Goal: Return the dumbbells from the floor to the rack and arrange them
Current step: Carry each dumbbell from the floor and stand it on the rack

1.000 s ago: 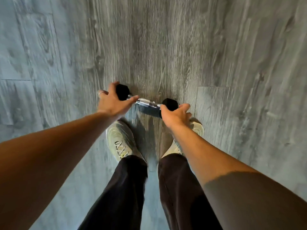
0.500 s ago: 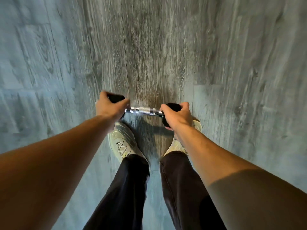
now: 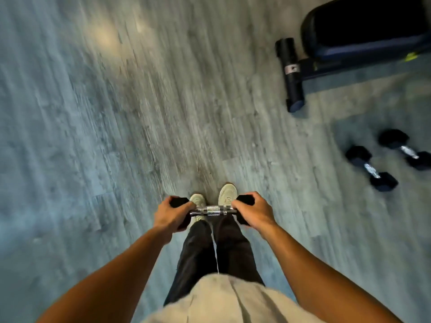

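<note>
A black hex dumbbell (image 3: 211, 210) with a chrome knurled handle hangs level in front of my legs, off the floor. My left hand (image 3: 171, 214) wraps its left head and my right hand (image 3: 253, 212) wraps its right head. Two more black hex dumbbells lie on the floor to the right: one nearer (image 3: 370, 168) and one at the frame edge (image 3: 407, 149). No rack is in view.
A dark padded bench (image 3: 363, 31) with a black cylindrical foot bar (image 3: 291, 73) stands at the upper right. Grey wood-look flooring (image 3: 116, 113) stretches to the left and ahead. My pale shoes (image 3: 227, 194) show below the dumbbell.
The dumbbell has come up from the floor to about thigh height, held by both heads. My view has risen and swung, bringing the bench and two floor dumbbells into sight.
</note>
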`<action>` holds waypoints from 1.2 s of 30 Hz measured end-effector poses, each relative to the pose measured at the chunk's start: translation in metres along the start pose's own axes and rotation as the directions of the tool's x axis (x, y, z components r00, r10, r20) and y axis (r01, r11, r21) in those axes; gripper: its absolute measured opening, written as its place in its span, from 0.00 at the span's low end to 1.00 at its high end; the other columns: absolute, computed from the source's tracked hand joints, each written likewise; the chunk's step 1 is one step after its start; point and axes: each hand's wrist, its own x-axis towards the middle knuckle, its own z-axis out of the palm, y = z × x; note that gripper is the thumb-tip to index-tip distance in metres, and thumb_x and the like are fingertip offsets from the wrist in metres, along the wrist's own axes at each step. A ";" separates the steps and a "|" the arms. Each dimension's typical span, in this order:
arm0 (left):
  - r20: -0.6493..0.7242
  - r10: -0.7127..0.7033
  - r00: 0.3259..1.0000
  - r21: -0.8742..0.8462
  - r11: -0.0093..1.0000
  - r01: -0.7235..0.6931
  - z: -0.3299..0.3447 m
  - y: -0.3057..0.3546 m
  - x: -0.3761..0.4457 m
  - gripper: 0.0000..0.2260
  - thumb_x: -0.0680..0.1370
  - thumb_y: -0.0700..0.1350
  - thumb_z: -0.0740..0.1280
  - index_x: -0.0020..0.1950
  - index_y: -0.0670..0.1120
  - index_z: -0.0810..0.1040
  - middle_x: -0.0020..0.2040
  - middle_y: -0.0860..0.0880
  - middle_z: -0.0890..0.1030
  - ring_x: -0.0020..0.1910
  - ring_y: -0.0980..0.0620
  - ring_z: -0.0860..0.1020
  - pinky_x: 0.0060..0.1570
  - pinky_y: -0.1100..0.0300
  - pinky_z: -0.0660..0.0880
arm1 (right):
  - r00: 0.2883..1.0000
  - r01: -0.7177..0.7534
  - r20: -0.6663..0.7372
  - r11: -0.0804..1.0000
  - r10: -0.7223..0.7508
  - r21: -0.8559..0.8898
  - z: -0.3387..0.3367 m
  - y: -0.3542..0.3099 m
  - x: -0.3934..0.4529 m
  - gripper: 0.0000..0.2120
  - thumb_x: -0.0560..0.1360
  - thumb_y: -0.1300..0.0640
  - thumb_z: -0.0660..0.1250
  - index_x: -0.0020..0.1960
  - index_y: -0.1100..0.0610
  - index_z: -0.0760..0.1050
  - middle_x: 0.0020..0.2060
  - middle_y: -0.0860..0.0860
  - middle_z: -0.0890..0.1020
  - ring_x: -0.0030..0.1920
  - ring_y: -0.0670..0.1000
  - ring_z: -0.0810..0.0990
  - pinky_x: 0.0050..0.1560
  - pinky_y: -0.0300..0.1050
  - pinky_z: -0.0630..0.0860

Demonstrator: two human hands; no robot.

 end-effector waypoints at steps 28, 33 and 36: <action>0.555 0.239 0.797 0.734 0.311 -0.604 0.341 -0.012 -0.351 0.17 0.66 0.51 0.80 0.50 0.50 0.81 0.47 0.45 0.84 0.42 0.45 0.83 0.36 0.47 0.84 | 0.912 -0.008 -0.204 0.513 0.356 0.858 -0.239 0.366 -0.207 0.20 0.63 0.43 0.78 0.52 0.49 0.80 0.45 0.53 0.85 0.47 0.55 0.85 0.45 0.55 0.86; 0.597 0.193 0.778 0.719 0.301 -0.626 0.438 -0.038 -0.398 0.15 0.66 0.49 0.81 0.48 0.50 0.81 0.48 0.47 0.82 0.45 0.49 0.81 0.33 0.53 0.83 | 0.893 0.017 -0.196 0.404 0.406 0.915 -0.305 0.430 -0.212 0.18 0.69 0.48 0.77 0.56 0.52 0.78 0.47 0.55 0.84 0.47 0.56 0.85 0.41 0.53 0.86; 0.619 0.182 0.764 0.719 0.259 -0.644 0.491 -0.043 -0.418 0.16 0.65 0.50 0.81 0.49 0.51 0.81 0.49 0.48 0.83 0.47 0.49 0.81 0.30 0.58 0.80 | 0.906 0.043 -0.202 0.393 0.372 0.918 -0.343 0.458 -0.210 0.20 0.66 0.46 0.75 0.53 0.56 0.81 0.40 0.55 0.84 0.40 0.55 0.84 0.40 0.50 0.84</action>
